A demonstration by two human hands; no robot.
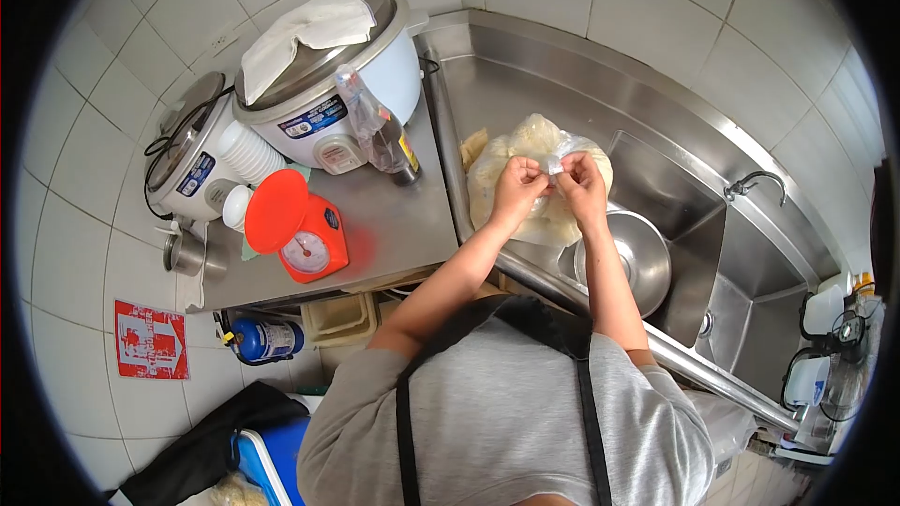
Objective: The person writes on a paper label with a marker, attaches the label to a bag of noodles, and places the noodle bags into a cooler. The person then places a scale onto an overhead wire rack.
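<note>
A clear plastic bag (536,139) with pale yellowish contents rests on the steel counter (581,84), left of the sink. My left hand (521,189) pinches the gathered neck of the bag from the left. From the right, my right hand (583,187) pinches the same twisted neck, its fingertips almost meeting the left ones. Both hands are closed on the plastic. What exactly fills the bag cannot be made out. A steel bowl (647,258) sits just to the right of my right forearm, at the sink's edge.
A sink basin (656,169) with a faucet (756,186) lies to the right. On the left table stand a large rice cooker (394,66), a smaller cooker (187,155), a red kitchen scale (323,248), stacked white cups (253,157) and a dark bottle (392,145) in plastic.
</note>
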